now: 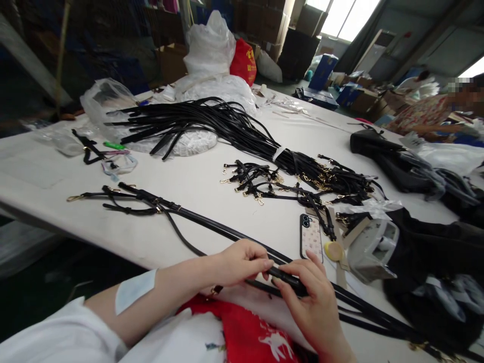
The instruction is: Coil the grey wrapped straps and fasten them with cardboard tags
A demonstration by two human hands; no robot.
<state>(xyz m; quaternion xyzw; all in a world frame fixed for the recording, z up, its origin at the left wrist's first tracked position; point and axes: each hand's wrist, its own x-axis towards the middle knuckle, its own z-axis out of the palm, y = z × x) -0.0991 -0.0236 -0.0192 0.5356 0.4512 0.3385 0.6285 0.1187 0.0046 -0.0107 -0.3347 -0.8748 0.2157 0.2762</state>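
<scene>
My left hand point(244, 262) is closed, its thumb and fingers pinching a black strap point(289, 278) near the table's front edge. Just right of it, my right hand point(312, 292) grips the same strap between thumb and fingers. Other long black straps point(212, 222) run diagonally across the table behind and under my hands. At their left end are buckles and a gold clasp point(75, 198). A phone point(312, 236) in a patterned case lies beyond my right hand, beside a round yellow object point(333, 250).
A big tied bundle of black straps point(227, 126) lies across the table point(177, 179), near short straps with gold clasps point(257, 181). A grey tape dispenser point(372, 247) and black bags point(419, 262) stand right. Plastic wrap point(212, 45) is piled behind. Another person point(427, 113) sits at far right.
</scene>
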